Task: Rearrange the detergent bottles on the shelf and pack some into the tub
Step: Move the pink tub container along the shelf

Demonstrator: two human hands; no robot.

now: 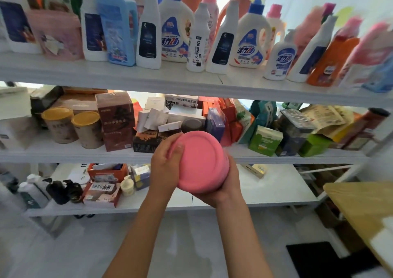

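Both hands (165,167) clasp the pink bottle (202,163) between them.

Head-height view, facing shelf (191,80) closely

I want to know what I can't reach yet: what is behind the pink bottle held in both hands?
Behind the pink bottle, a dark box and white cartons show on the middle shelf. Whatever sits directly behind the bottle is covered.
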